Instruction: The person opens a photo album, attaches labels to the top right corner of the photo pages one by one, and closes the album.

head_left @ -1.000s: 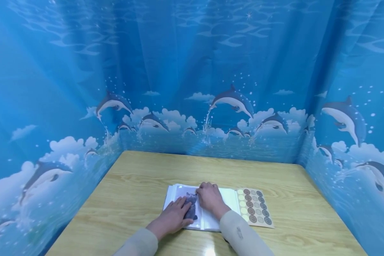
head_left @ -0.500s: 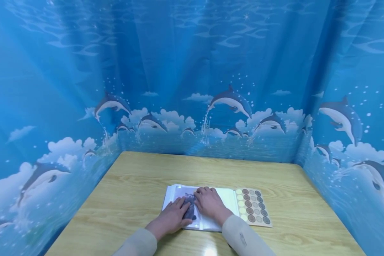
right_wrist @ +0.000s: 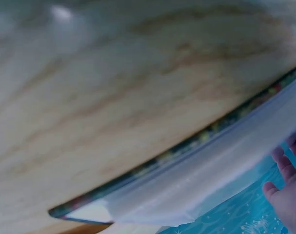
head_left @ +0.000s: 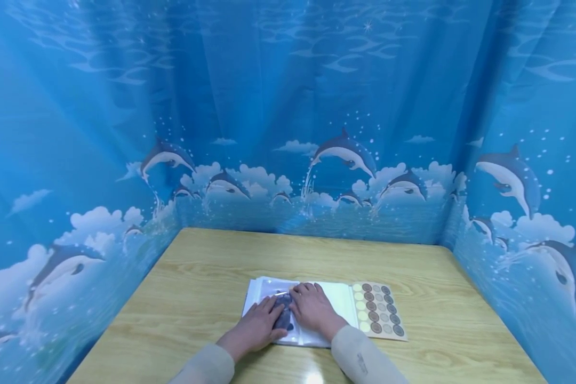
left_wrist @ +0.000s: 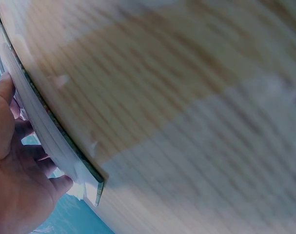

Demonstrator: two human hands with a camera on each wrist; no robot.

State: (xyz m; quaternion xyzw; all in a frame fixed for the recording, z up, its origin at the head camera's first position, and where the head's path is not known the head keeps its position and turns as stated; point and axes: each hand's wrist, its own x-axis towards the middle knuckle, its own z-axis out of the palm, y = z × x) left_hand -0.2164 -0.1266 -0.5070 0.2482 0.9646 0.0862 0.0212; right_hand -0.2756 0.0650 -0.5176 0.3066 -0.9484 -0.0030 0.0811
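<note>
An open album (head_left: 342,300) with clear, glossy pages lies on the table. Its left page carries a picture of a grey cat (head_left: 284,319), partly covered by my hands and with glare near its top. Spread over the left side of the picture, my left hand (head_left: 255,324) rests with its fingers extended. My right hand (head_left: 313,310) lies across the middle of the album, fingertips on the picture's right edge. In the wrist views the page edges (left_wrist: 55,139) show beside my left fingers, and a dark patterned cover edge (right_wrist: 187,146) shows near my right.
A tan sheet of round stickers (head_left: 380,314), in pale yellow, brown and grey columns, sticks out at the album's right side. The wood-grain table (head_left: 211,266) extends around it. Blue dolphin-print curtains (head_left: 264,106) enclose the back and sides.
My right hand has shifted slightly down and left, its fingers going from bunched at the picture's upper right to laid on the page. Glare has appeared over the cat's head. The left hand stays put.
</note>
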